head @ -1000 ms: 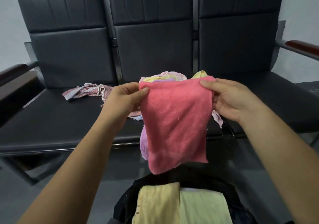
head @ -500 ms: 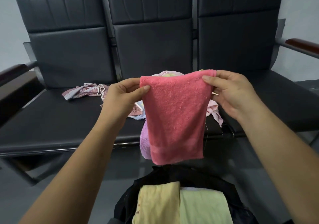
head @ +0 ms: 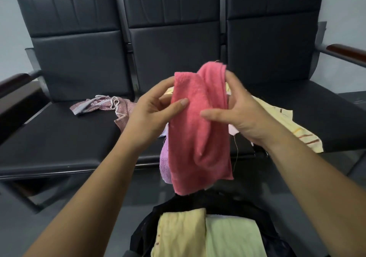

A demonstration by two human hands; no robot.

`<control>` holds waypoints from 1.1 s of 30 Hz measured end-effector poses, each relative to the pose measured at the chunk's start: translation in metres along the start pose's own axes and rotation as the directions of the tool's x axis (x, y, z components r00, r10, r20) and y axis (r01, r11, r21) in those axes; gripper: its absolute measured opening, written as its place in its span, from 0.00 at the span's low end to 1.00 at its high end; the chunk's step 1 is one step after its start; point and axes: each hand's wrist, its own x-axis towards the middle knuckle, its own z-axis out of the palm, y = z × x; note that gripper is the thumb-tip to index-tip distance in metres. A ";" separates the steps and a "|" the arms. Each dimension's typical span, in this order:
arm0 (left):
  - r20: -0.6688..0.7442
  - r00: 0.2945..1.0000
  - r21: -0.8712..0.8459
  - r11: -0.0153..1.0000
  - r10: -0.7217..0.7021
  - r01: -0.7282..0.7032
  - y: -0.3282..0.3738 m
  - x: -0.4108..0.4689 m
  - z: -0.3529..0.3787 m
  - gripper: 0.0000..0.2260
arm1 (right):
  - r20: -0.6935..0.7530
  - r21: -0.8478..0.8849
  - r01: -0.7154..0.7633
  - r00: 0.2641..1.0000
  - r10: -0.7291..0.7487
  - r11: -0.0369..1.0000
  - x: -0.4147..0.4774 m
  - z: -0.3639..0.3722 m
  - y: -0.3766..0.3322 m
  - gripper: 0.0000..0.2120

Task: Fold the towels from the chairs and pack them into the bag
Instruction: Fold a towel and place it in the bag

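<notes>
A pink towel (head: 198, 138) hangs in the air in front of the black chairs (head: 174, 44), its top edge doubled over into a fold. My left hand (head: 152, 110) pinches its left upper edge between thumb and fingers. My right hand (head: 239, 110) grips the right upper corner, thumb across the front. Below, the black bag (head: 178, 205) stands open on the floor with a folded yellow towel (head: 180, 235) and a pale green one (head: 233, 237) inside. Loose towels lie on the seats: a yellow one (head: 287, 124), a lilac one (head: 165, 163) hanging off the edge, and a patterned pink one (head: 103, 104).
A row of three black padded chairs stands against a pale wall. Wooden armrests stick out at the far left (head: 13, 80) and far right (head: 346, 50). Grey floor (head: 59, 207) lies between the seats and the bag.
My hands have come closer together, bringing the right top corner of the pink towel toward the left, so the flat spread towel now folds lengthwise. A yellow towel on the right seat has come into sight.
</notes>
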 end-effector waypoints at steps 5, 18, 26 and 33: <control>-0.046 0.998 -0.065 0.997 -0.031 0.028 -0.008 0.001 0.004 0.15 | -0.136 0.079 -0.011 0.990 0.022 0.997 0.003 0.017 0.011 0.38; 0.134 0.899 -0.511 0.748 -0.417 0.423 -0.031 -0.011 0.012 0.12 | -0.130 0.522 -0.252 0.921 0.368 0.815 0.004 -0.012 0.006 0.08; 0.043 0.889 -0.700 0.621 -0.456 0.353 -0.031 -0.005 0.001 0.30 | 0.171 0.520 -0.421 0.904 0.392 0.743 -0.005 -0.008 0.025 0.08; -0.048 0.912 -0.422 0.836 -0.407 0.350 -0.041 -0.005 -0.015 0.15 | -0.173 0.350 -0.242 0.933 0.317 0.905 0.002 -0.013 0.042 0.17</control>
